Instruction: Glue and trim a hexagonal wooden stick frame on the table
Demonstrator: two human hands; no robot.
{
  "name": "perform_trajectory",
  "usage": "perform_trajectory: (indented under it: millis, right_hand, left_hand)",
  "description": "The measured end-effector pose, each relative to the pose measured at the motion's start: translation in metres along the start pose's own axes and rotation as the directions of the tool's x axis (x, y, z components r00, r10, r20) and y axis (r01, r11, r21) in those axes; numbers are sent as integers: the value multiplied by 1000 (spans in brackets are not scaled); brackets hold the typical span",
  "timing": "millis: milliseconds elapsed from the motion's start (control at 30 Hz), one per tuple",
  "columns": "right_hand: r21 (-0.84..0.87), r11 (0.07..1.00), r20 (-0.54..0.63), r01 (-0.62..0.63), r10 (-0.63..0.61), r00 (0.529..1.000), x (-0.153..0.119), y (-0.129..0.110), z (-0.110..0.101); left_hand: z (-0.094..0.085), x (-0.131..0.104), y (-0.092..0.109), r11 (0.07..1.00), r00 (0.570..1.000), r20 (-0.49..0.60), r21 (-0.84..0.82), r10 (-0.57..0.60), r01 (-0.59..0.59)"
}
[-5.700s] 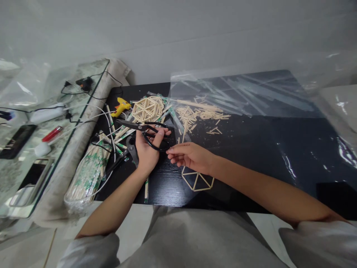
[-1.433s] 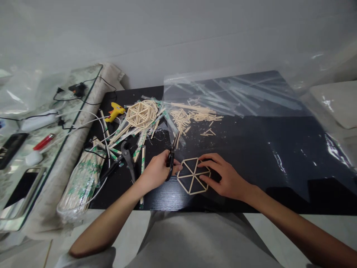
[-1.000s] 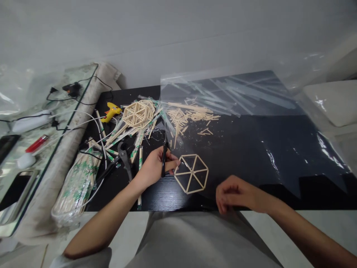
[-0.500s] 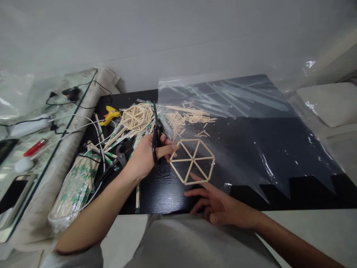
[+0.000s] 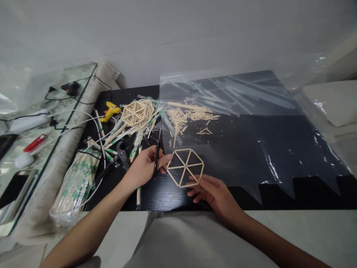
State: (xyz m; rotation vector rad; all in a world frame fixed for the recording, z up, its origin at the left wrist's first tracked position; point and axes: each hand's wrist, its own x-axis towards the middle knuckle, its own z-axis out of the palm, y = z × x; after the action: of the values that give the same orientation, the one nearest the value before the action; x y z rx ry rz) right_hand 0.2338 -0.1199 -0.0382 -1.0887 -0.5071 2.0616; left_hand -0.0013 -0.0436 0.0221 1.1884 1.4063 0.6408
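Observation:
A hexagon frame (image 5: 185, 167) of thin wooden sticks with spokes lies on the black table (image 5: 279, 149) near its front edge. My left hand (image 5: 143, 167) grips black scissors (image 5: 157, 152), blades pointing away from me, and its fingertips touch the frame's left corner. My right hand (image 5: 213, 191) rests at the frame's near right edge, fingertips on a stick, holding nothing.
A second, denser stick hexagon (image 5: 136, 113) and a yellow glue gun (image 5: 111, 110) lie at the back left amid wrapped chopsticks. Cut stick pieces (image 5: 189, 115) lie on a clear plastic sheet (image 5: 251, 100). Black pliers (image 5: 122, 152), cables and a chopstick bundle (image 5: 76, 182) sit at the left.
My right hand left the frame, dropped to the table's front edge, then came back to the frame's near right side. The left hand kept the scissors, lifting then lowering beside the frame.

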Motion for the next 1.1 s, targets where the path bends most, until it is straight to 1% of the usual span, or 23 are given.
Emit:
perform_trajectory:
  millis: [100,167,267,333,367,400,467,500,567,667,733,767,833,900,1000,1100]
  right_hand:
    - [-39,999,-20,-23,23,1000,-2,2,-1]
    - [-67,997,-24,-39,37,999,-5,2,-2]
    - [-88,994,-41,-61,58,997,-11,0,-5]
    - [-85,994,-51,-68,63,997,-13,-2,-6]
    - [-77,995,-32,-62,60,998,-13,-3,-7]
    - [-63,997,10,-53,54,998,-12,-2,-8]
    - [-16,1000,135,-23,25,991,-10,2,-12]
    - [3,1000,202,-6,5,979,-8,6,-14]
    - [-12,999,273,37,-32,961,-7,16,-17]
    - [-111,992,291,67,-32,956,-8,28,-16]
    - [-160,986,270,54,-9,963,-10,30,-8]
    - [-186,982,237,38,7,971,-10,29,-2]
    - [-211,978,110,-1,24,994,-8,26,12]
    - [-143,990,6,0,0,1000,-1,23,25]
    - [-43,999,-55,-16,14,998,8,24,35]
    - [-10,999,-80,-32,31,996,11,27,34]
  left_hand:
    - [-9,-16,-6,997,995,61,32,-77,76]
    - [-17,-30,-10,988,983,107,71,-147,140]
    - [-27,-51,-16,965,953,170,119,-251,233]
    - [-31,-61,-20,947,924,217,133,-316,293]
    - [-32,-65,-22,936,905,242,131,-349,326]
    - [-32,-69,-24,924,885,266,126,-381,360]
    - [-31,-72,-26,897,841,314,111,-441,429]
    - [-30,-74,-26,885,823,332,102,-460,454]
    - [-28,-75,-25,880,816,343,87,-466,467]
    - [-26,-76,-23,891,834,324,68,-446,450]
    - [-24,-76,-26,882,825,326,70,-462,466]
    - [-24,-76,-29,874,814,333,72,-476,481]
    - [-22,-75,-36,859,797,341,74,-499,506]
    - [-21,-74,-42,853,791,341,75,-508,516]
    - [-20,-72,-45,854,790,340,85,-509,514]
    - [-18,-69,-42,853,782,356,95,-511,514]
